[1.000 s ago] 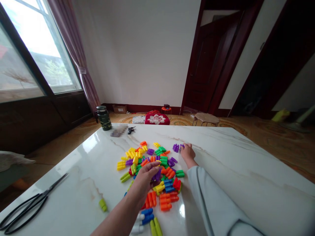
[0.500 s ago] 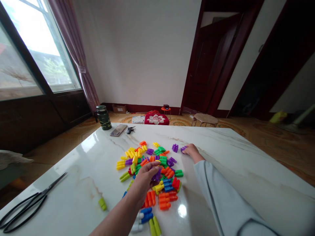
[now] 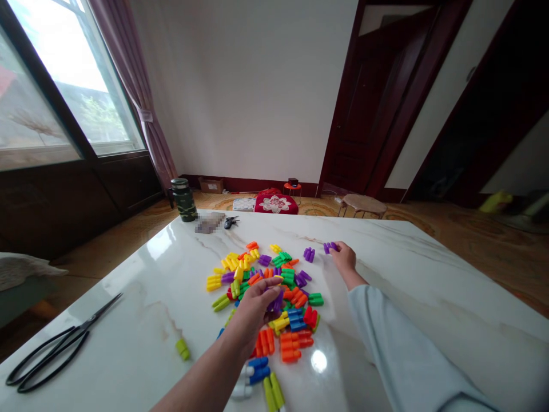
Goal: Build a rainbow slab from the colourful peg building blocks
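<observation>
Your right hand [image 3: 344,258] has moved a little farther right, and the purple block [image 3: 329,248] pinched at its fingertips has gone with it. A second ago that block sat right up against the small purple piece [image 3: 309,254] on the far right of the pile; now a clear strip of surface [image 3: 373,297] shows between them. So the pinched block reads as a separate unit, apart from the heap, though you can't tell from here whether it is raised or touching the surface.

Your left hand [image 3: 259,306] has hardly shifted: it hangs over the near middle of the multicoloured pile [image 3: 288,276], thumb and fingers closed around another purple block [image 3: 277,302], partly hidden by the fingers. Around it the pile looks unchanged, with the lone lime-green piece [image 3: 182,349] well apart at near left.
</observation>
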The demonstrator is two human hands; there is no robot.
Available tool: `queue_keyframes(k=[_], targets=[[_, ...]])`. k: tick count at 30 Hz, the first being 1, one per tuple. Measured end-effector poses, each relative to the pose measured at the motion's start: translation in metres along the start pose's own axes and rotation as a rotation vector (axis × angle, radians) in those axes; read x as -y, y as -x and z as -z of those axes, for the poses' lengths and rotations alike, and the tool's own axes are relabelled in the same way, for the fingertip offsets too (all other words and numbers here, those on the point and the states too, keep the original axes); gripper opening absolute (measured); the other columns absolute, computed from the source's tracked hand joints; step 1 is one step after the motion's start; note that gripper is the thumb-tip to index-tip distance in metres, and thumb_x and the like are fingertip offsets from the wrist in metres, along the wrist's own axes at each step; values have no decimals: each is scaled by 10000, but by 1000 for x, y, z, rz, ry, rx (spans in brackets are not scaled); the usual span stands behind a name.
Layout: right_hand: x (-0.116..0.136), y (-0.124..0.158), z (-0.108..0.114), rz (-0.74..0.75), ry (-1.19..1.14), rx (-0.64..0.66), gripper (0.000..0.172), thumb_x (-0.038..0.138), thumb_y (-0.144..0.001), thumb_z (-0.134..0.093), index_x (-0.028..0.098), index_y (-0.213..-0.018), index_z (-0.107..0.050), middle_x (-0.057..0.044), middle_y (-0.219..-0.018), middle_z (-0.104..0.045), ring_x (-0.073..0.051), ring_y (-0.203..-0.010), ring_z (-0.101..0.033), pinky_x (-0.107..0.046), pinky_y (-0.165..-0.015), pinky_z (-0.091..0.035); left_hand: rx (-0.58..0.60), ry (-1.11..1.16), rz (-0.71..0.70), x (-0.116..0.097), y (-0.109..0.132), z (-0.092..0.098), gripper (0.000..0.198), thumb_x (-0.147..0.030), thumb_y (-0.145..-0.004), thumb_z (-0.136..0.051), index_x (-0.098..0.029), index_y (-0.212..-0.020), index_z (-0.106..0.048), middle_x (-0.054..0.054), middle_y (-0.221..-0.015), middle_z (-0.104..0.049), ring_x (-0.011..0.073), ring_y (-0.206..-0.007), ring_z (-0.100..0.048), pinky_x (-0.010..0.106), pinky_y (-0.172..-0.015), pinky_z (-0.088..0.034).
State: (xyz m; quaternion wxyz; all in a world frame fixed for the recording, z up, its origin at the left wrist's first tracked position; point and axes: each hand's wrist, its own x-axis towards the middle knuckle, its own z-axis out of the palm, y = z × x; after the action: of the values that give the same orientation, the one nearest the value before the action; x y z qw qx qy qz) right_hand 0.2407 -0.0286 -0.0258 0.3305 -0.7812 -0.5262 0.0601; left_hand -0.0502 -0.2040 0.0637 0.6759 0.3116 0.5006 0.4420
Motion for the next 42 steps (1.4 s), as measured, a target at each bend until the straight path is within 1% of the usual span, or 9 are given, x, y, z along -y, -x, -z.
queue_keyframes(k=[2, 7, 18, 22, 25, 27, 29, 32, 42], targets=[[0, 2, -3, 33, -15, 3, 276, 256, -785, -579, 202, -1027, -698, -45, -956, -733, -167, -856, -659, -229, -718, -457, -19, -8, 18, -2, 2, -1, 341, -205, -757, -679, -148, -1090, -628, 27, -855, -646, 100, -656, -613, 197, -570, -478], [-2, 9, -15, 62, 4, 32, 171, 207, -698, -662, 215, -854, -732, -36, -877, -735, -187, -824, -654, -250, -705, -458, -15, -12, 37, -4, 4, -3, 321, -186, -775, -652, -160, -1094, -633, 24, -853, -641, 104, -674, -613, 206, -582, -484], [19, 4, -38, 43, -41, 74, 164, 196, -733, -637, 196, -870, -727, -36, -874, -734, -180, -822, -648, -244, -698, -454, 27, 5, 12, 1, 0, 2, 383, -259, -710, -729, -155, -1065, -629, 43, -908, -667, 106, -665, -622, 199, -569, -471], [20, 15, -30, -10, -25, 12, 305, 144, -714, -610, 175, -1009, -681, -63, -972, -712, -173, -863, -639, -232, -703, -444, 8, 11, 15, -2, 2, 1, 390, -247, -692, -740, -163, -1059, -635, 33, -895, -664, 104, -660, -615, 210, -582, -478], [19, 35, -19, -46, -10, -21, 241, 227, -769, -571, 188, -987, -666, -57, -957, -705, -171, -837, -636, -231, -656, -423, -1, 9, 23, -3, 4, -2, 381, -238, -694, -734, -160, -1054, -637, 36, -903, -667, 103, -661, -614, 208, -577, -473], [19, 49, -14, -4, 15, 23, 191, 363, -791, -582, 220, -879, -672, -25, -865, -709, -168, -773, -632, -234, -616, -395, 7, 3, 22, -3, 5, -4, 383, -241, -697, -731, -158, -1059, -635, 39, -908, -670, 106, -667, -619, 204, -571, -468], [21, 59, -13, 77, 59, 74, 226, 454, -777, -610, 234, -786, -664, -4, -804, -710, -162, -735, -629, -236, -599, -367, 15, -8, 26, -3, 5, -5, 390, -249, -700, -731, -158, -1067, -634, 32, -876, -666, 108, -666, -622, 197, -560, -458], [25, 64, -17, 139, 119, 81, 232, 460, -766, -644, 230, -743, -662, 0, -793, -721, -164, -738, -639, -244, -602, -347, 22, -11, 18, -1, 4, -4, 405, -260, -693, -738, -157, -1069, -630, 25, -838, -660, 109, -656, -623, 190, -545, -445], [38, 53, -29, 139, 193, 72, 212, 429, -816, -625, 228, -780, -681, -33, -826, -737, -189, -794, -663, -277, -685, -369, 7, 0, 31, 4, -3, 0, 398, -258, -688, -748, -165, -1060, -642, 26, -862, -665, 98, -632, -620, 194, -543, -463]])
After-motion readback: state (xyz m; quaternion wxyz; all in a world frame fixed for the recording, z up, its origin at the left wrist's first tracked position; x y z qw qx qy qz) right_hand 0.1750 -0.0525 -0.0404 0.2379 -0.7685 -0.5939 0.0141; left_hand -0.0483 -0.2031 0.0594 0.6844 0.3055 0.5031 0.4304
